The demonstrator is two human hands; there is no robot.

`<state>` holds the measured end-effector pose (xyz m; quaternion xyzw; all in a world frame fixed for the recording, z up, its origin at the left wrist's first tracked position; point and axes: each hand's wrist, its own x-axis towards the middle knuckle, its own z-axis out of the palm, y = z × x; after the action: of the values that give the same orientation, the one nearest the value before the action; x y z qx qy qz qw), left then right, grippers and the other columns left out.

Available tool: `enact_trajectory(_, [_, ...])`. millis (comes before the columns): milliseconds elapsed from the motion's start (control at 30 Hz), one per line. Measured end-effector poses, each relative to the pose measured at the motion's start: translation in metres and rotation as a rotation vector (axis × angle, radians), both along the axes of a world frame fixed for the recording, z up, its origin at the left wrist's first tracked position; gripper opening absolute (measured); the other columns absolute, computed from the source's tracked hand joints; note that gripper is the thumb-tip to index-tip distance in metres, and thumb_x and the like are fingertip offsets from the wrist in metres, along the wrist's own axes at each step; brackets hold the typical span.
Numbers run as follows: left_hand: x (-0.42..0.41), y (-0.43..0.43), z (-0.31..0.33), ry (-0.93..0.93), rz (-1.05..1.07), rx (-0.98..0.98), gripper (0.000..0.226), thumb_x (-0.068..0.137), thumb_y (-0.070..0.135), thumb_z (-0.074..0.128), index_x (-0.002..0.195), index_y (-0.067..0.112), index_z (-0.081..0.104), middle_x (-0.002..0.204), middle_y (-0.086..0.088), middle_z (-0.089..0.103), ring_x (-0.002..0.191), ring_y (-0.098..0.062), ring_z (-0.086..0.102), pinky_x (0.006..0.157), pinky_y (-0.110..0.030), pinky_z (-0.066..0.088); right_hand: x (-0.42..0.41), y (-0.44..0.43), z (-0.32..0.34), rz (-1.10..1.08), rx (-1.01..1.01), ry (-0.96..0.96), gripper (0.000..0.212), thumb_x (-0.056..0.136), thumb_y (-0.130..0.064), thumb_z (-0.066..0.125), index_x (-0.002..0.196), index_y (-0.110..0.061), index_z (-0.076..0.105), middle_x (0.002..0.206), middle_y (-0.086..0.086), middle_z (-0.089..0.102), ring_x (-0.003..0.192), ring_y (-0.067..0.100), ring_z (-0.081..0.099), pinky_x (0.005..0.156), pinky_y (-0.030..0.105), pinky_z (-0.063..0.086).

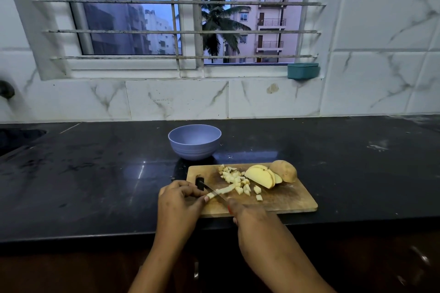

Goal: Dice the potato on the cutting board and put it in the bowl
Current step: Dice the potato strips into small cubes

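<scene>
A wooden cutting board (285, 200) lies on the black counter. On it sit a pile of diced potato pieces (235, 179), potato slices (260, 176) and an unpeeled potato end (284, 170). My left hand (178, 202) pinches a potato strip (222, 190) at the board's left end. My right hand (247, 216) grips the knife (214, 191), whose blade lies across that strip; the handle is mostly hidden in my fist. The lilac bowl (194, 141) stands behind the board and looks empty.
The black counter (95, 173) runs along a marble-tiled wall under a barred window. A teal container (302, 70) sits on the sill. A dark sink edge (16, 138) shows at the far left. The counter's front edge is just below the board.
</scene>
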<state>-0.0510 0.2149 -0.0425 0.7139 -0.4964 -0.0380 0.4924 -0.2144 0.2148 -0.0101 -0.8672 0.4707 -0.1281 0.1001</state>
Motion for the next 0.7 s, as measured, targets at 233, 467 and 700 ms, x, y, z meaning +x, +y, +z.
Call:
enact_trajectory(233, [-0.001,0.002,0.001,0.016,-0.008,0.000,0.015,0.071,0.020,0.081,0.066,0.029,0.070,0.082,0.013,0.056,0.094,-0.009,0.046,0.069,-0.007,0.031,-0.006,0.005,0.007,0.029,-0.024,-0.054,0.057,0.100,-0.019,0.043,0.149,-0.038,0.021,0.127,0.000,0.053,0.114,0.018,0.052,0.087,0.029,0.044])
enact_trajectory(467, [-0.002,0.003,0.003,0.012,0.010,0.013,0.009,0.071,0.022,0.081,0.070,0.027,0.074,0.082,0.012,0.055,0.093,-0.011,0.047,0.069,-0.009,0.030,0.000,-0.002,-0.008,0.036,-0.006,0.009,0.058,0.099,-0.016,0.044,0.148,-0.037,0.020,0.117,0.003,0.057,0.106,0.021,0.056,0.076,0.031,0.045])
enact_trajectory(700, [-0.002,0.005,0.004,0.026,-0.003,0.047,0.017,0.072,0.026,0.081,0.063,0.031,0.067,0.085,0.009,0.054,0.096,-0.013,0.049,0.069,-0.018,0.032,-0.011,-0.010,-0.003,-0.044,-0.061,-0.142,0.058,0.099,-0.011,0.038,0.148,-0.039,0.023,0.113,-0.001,0.058,0.100,0.016,0.056,0.083,0.030,0.048])
